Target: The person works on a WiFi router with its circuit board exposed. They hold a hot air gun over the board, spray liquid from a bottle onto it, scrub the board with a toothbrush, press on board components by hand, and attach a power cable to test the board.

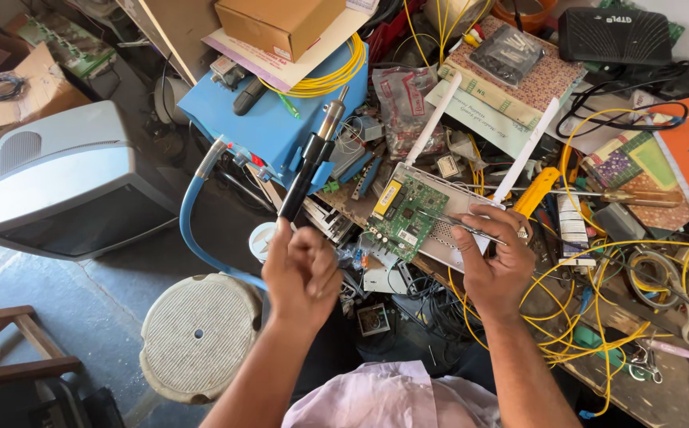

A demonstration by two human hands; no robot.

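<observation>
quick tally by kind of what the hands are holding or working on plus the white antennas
hot air wand: 1, in left hand
tweezers: 1, in right hand
green circuit board: 1
white antennas: 2
total: 5

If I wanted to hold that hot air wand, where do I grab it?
Grab the hot air wand by its black handle, low down, from below, as the left hand does. The metal nozzle points up and away, so keep fingers off that end.

Electronics repair workshop, cluttered bench [408, 313], circuit board [402, 215], soldering station [281, 119]
</observation>
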